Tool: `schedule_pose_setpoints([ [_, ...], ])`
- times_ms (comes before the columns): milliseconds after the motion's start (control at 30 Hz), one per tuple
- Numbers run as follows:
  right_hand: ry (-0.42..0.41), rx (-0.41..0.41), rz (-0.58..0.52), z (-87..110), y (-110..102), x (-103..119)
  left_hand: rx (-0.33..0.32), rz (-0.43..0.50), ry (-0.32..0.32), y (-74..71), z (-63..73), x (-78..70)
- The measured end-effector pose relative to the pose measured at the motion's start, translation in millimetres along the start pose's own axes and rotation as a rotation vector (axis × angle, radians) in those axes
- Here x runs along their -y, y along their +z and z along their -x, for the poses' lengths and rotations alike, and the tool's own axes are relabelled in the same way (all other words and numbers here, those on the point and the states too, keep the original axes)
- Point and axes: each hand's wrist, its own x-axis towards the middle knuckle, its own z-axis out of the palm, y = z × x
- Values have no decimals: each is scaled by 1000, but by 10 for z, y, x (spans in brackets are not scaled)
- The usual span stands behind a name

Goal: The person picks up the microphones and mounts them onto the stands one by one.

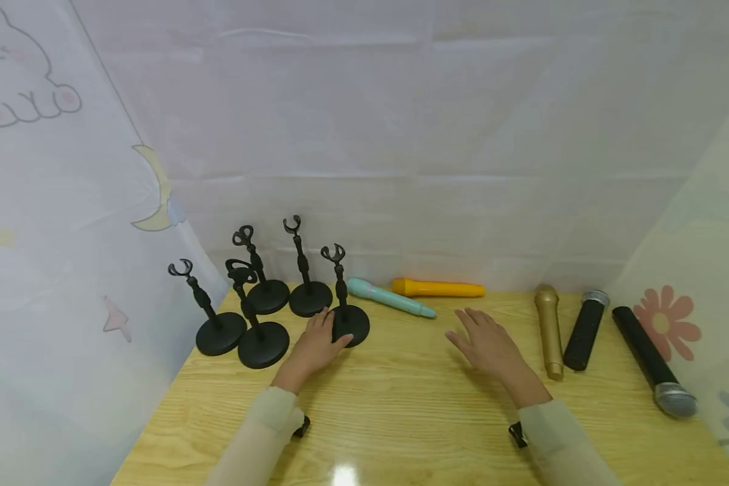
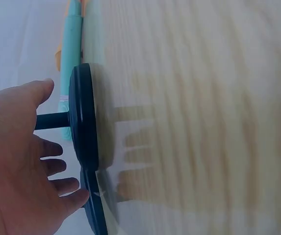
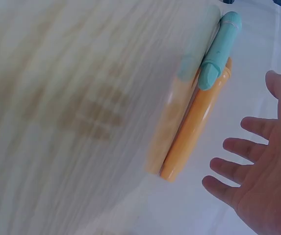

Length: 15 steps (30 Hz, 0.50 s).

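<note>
In the head view, my left hand (image 1: 312, 345) is at the nearest right-hand microphone stand (image 1: 355, 327), black with a round base and an open clip on top. The left wrist view shows the thumb and fingers of that hand (image 2: 17, 156) spread on either side of the stand's pole (image 2: 54, 120). My right hand (image 1: 491, 345) hovers over the table with fingers extended and nothing in it. Beyond it lie a teal microphone (image 1: 395, 298) and an orange microphone (image 1: 443, 289), side by side; the right wrist view shows the spread fingers near them.
Several more black stands (image 1: 264, 345) cluster at the table's left. On the right lie a gold microphone (image 1: 549, 331), a black microphone (image 1: 585, 332) and another black microphone (image 1: 646, 351) with a silver head. White sheets (image 1: 389, 135) enclose the wooden table (image 1: 395, 405) behind and at the sides.
</note>
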Motion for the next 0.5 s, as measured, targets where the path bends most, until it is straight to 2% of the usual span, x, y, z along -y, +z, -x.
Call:
schedule_pose_setpoints([
  [133, -6, 9, 2, -90, 11, 27, 4, 7, 9, 38, -59, -11],
  [500, -28, 44, -43, -420, 114, 191, 6, 14, -14, 94, -148, -11],
])
